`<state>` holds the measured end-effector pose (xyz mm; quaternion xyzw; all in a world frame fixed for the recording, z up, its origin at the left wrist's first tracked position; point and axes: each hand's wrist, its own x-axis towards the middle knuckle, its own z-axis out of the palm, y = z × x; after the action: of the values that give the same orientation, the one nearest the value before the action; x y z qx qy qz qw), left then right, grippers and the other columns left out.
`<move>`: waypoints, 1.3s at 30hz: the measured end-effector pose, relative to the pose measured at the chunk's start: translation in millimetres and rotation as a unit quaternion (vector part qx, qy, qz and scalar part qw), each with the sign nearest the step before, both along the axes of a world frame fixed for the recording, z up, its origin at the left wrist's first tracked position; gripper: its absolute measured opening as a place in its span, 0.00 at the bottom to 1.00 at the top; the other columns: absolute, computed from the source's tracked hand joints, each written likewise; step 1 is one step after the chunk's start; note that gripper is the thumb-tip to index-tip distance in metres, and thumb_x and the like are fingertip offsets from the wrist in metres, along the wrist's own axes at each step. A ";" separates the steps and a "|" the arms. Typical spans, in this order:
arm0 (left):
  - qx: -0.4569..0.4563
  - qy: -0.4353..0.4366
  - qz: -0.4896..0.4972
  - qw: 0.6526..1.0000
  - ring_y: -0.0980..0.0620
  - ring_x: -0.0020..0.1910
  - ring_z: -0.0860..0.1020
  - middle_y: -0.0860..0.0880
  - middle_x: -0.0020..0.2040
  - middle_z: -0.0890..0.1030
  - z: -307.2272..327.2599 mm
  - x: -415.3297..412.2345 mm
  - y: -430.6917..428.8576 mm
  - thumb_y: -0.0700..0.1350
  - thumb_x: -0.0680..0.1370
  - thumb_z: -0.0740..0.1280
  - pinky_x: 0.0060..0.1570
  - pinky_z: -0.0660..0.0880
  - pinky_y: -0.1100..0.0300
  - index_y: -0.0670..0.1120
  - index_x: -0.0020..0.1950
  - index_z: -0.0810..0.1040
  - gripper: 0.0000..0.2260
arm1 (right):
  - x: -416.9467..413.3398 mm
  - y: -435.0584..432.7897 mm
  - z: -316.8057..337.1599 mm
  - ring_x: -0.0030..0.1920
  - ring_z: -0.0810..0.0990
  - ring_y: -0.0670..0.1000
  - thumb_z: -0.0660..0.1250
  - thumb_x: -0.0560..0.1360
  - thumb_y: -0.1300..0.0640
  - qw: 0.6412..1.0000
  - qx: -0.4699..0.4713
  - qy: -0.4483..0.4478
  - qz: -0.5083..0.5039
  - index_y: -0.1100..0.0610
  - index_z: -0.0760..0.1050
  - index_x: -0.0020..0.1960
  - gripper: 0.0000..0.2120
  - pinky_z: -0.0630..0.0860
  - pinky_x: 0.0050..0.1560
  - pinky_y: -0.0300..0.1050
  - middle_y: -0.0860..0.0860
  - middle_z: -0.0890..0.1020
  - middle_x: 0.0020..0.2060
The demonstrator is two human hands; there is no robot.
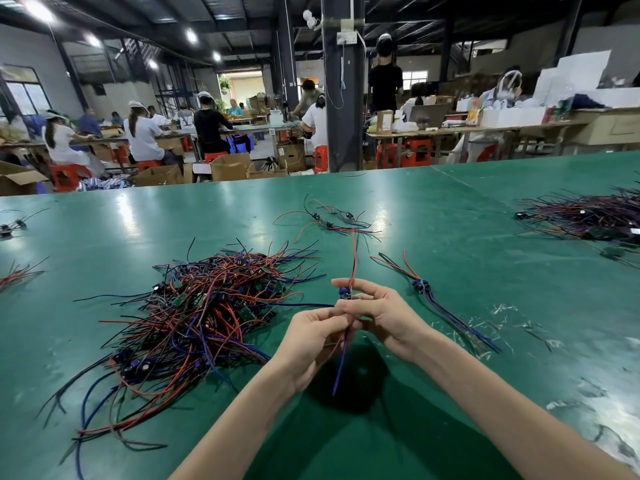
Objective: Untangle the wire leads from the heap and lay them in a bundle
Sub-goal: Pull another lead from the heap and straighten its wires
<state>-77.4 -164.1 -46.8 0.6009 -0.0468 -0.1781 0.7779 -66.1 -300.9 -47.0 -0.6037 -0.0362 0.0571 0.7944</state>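
Green bench point(450, 209), busy workshop behind | left hand point(311, 341) pinches the lead point(353, 258) low, right hand point(384, 313) pinches its board end | heap point(194, 317) sits left, big | step: freeing one lead | next, I reckon: straighten it, lay it on the bundle point(426, 292) just right

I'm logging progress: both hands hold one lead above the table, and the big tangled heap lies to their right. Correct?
No. The head view shows the tangled heap left of the hands, not right. The left hand and right hand do both hold one lead above the table.
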 end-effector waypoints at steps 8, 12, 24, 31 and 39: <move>0.034 -0.027 0.016 0.999 0.57 0.27 0.77 0.46 0.35 0.83 -0.9 -1.3 0.8 0.36 0.76 0.66 0.27 0.73 0.66 0.42 0.42 0.84 0.07 | 0.7 -0.5 -1.9 0.31 0.77 0.48 0.69 0.71 0.68 1.000 -0.014 -0.012 -0.007 0.58 0.78 0.59 0.18 0.78 0.35 0.40 0.54 0.75 0.32; 0.052 -0.028 0.002 0.998 0.56 0.30 0.77 0.47 0.34 0.82 -1.2 -1.9 0.3 0.36 0.76 0.67 0.30 0.73 0.67 0.43 0.38 0.84 0.09 | 0.9 -1.0 -0.8 0.32 0.72 0.50 0.70 0.69 0.70 0.999 -0.025 -0.022 -0.036 0.57 0.79 0.53 0.16 0.74 0.34 0.37 0.54 0.71 0.32; 0.062 -0.070 -0.050 0.994 0.57 0.27 0.71 0.48 0.31 0.81 -3.4 -10.5 -9.3 0.37 0.75 0.68 0.31 0.68 0.69 0.42 0.38 0.84 0.07 | 9.4 -12.2 -5.5 0.37 0.71 0.52 0.71 0.69 0.72 0.988 -0.048 -0.052 -0.135 0.55 0.79 0.47 0.14 0.70 0.42 0.42 0.53 0.73 0.30; 0.088 -0.136 -0.061 0.985 0.60 0.34 0.78 0.51 0.37 0.83 -2.6 -15.6 -9.3 0.34 0.76 0.67 0.38 0.73 0.70 0.44 0.44 0.83 0.07 | 13.2 -16.6 -7.6 0.35 0.76 0.52 0.71 0.69 0.71 0.990 -0.033 -0.023 -0.136 0.56 0.80 0.46 0.12 0.73 0.39 0.40 0.55 0.77 0.30; 0.130 -0.201 -0.130 0.962 0.60 0.36 0.77 0.51 0.37 0.81 1.2 -27.2 -10.5 0.36 0.77 0.66 0.41 0.71 0.69 0.44 0.47 0.83 0.07 | 20.4 -32.4 -8.5 0.32 0.76 0.50 0.70 0.70 0.71 0.984 -0.033 0.012 -0.174 0.59 0.78 0.45 0.09 0.73 0.35 0.39 0.49 0.78 0.23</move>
<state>-104.6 -174.6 -45.6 0.7091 -0.2560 -0.1574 0.6378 -45.7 -333.3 -55.4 -0.6263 0.0807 -0.0732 0.7719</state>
